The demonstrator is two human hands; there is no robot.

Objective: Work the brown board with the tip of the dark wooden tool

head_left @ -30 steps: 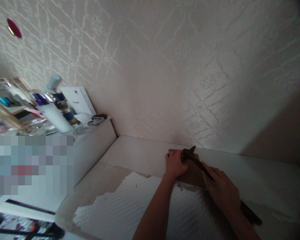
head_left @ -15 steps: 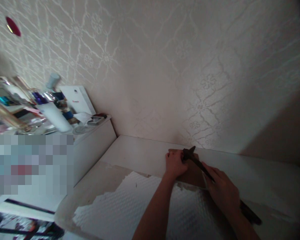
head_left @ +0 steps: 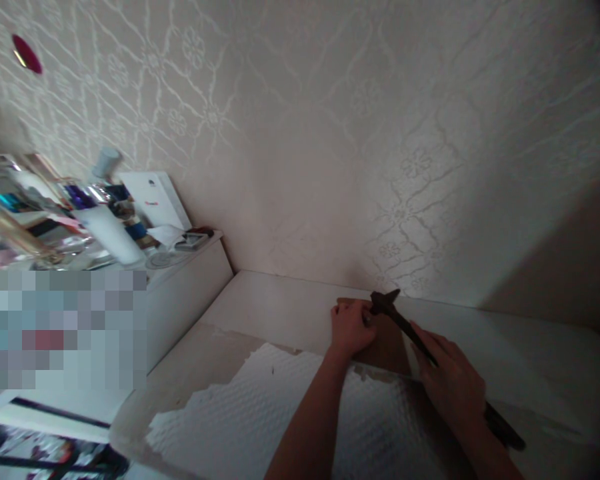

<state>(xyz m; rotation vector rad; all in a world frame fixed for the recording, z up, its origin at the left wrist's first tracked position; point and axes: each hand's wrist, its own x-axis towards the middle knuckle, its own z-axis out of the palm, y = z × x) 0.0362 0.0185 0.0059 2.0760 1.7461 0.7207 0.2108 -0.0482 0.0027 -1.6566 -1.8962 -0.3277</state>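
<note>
My right hand (head_left: 453, 373) is wrapped round the handle of a dark claw hammer (head_left: 410, 331), whose butt sticks out below my wrist. The hammer's head is raised close beside the fingers of my left hand (head_left: 353, 327). That hand rests on a flat brown board (head_left: 387, 347) with its fingers curled together. A small dark spot shows at the fingertips, too small to name. Underneath the board and my forearms lies a white textured sheet (head_left: 230, 420) with a ragged edge, on a pale worn surface.
A patterned wall (head_left: 300, 147) rises directly behind the work surface. To the left, a white cabinet (head_left: 195, 280) carries crowded bottles, a white box (head_left: 155, 200) and small items. A pale ledge (head_left: 280, 300) runs along the wall.
The hammer and my right hand have moved slightly right, so the head stands a little farther from my left fingers. My left hand and the board have stayed put.
</note>
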